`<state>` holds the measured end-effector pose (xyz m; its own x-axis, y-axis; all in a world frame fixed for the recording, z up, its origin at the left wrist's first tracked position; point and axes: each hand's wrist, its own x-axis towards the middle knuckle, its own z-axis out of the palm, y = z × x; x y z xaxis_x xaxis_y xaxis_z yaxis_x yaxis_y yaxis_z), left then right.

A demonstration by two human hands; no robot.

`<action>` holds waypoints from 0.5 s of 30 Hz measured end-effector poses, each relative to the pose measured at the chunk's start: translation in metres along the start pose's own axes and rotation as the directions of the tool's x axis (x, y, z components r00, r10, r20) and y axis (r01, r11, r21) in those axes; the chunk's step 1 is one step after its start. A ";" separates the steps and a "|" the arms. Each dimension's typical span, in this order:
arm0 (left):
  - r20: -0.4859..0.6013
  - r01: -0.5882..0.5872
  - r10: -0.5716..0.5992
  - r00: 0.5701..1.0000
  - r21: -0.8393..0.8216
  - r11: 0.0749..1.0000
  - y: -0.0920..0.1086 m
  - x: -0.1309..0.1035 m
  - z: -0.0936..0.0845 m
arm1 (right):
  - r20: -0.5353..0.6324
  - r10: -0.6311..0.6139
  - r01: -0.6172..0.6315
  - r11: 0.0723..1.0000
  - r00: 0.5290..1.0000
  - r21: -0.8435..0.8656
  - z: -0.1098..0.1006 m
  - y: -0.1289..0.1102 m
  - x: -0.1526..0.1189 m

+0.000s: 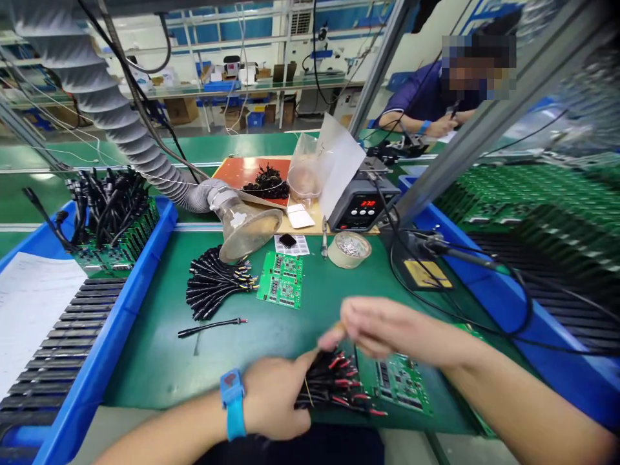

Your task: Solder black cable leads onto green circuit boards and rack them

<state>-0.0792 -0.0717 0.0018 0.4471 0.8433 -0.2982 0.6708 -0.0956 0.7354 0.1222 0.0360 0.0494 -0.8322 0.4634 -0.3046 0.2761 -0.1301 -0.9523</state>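
My left hand (278, 394), with a blue band at the wrist, is wrapped round a bundle of black cables (334, 381) whose red wire ends point right. A thin yellowish band lies across the bundle. My right hand (372, 326) is above the bundle, blurred, its fingers together near my left thumb; whether something is between them is too smeared to tell. Under my right forearm lies a green circuit board (400, 381). Farther left are a fanned pile of black cables (216, 281), one single cable (212, 327) and two joined boards (281, 281).
Blue bins stand left (121, 290) and right (494, 284). A fume hose nozzle (249, 229), soldering station (363, 206), solder tin (349, 250) and iron stand (426, 271) are behind. Loose black cords cross the right side. Another person sits at the back right.
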 end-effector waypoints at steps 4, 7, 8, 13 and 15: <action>-0.101 -0.097 0.071 0.992 -0.277 0.956 -0.015 -0.009 -0.003 | -0.110 0.010 -0.001 0.996 0.994 0.086 -0.009 0.028 0.006; -0.033 -0.063 0.054 0.998 -0.596 0.801 -0.028 -0.013 -0.011 | 0.101 0.057 -0.065 0.995 0.993 0.070 -0.003 0.037 -0.007; 0.017 -0.055 0.080 0.997 -0.584 0.810 -0.028 -0.014 -0.013 | 0.182 0.060 -0.072 0.996 0.981 0.057 -0.001 0.036 -0.009; 0.069 0.076 -0.069 0.995 -0.107 0.991 -0.008 -0.026 -0.011 | 0.177 -0.061 0.017 0.971 0.982 0.240 0.009 0.026 0.010; -0.031 0.161 -0.165 0.986 -0.115 0.980 -0.007 -0.031 -0.009 | 0.161 -0.068 0.022 0.962 0.985 0.273 0.014 0.026 0.015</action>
<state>-0.1030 -0.0926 0.0119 0.3117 0.8633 -0.3968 0.6612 0.1028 0.7431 0.1104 0.0278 0.0199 -0.9158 0.3235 -0.2381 0.1163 -0.3538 -0.9281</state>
